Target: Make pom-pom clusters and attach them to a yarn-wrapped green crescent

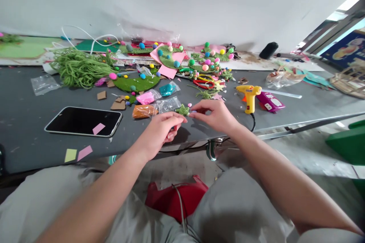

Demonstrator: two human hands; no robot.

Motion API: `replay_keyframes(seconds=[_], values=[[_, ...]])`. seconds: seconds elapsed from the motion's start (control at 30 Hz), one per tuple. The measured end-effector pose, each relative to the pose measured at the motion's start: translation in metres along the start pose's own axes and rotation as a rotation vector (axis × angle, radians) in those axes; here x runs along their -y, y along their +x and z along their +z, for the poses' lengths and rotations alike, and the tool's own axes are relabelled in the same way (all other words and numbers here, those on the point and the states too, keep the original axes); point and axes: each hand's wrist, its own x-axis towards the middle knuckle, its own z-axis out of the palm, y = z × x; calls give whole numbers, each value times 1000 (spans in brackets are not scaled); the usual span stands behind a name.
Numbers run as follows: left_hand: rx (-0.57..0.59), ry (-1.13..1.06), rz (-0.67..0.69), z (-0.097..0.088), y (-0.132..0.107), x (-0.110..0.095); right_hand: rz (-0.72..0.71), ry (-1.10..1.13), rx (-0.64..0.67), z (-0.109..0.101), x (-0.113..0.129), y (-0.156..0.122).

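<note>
My left hand (164,129) and my right hand (215,115) meet over the near edge of a dark grey table (25,121). Between their fingertips they pinch a small green fuzzy craft piece (183,110) with a tiny pink pompom (189,105) on it. Both hands have their fingers closed on it. Just beyond lie small plastic bags of orange (142,111), pink (146,98) and teal (167,89) material.
A yellow glue gun (249,95) stands right of my hands, its cord running down. A black phone (84,121) lies at left. Green yarn (80,69), green felt pieces with pompoms (137,82), red scissors (203,82) and paper scraps crowd the back. A red stool (173,197) sits between my knees.
</note>
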Motion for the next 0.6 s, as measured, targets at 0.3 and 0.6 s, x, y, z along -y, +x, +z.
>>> replay_keyframes(seconds=[0.3,0.6], values=[[26,63,35,5,5,2,-164,49,-22,3,10,-6],[74,94,66,8,17,5,-307,20,-63,12,17,-10]])
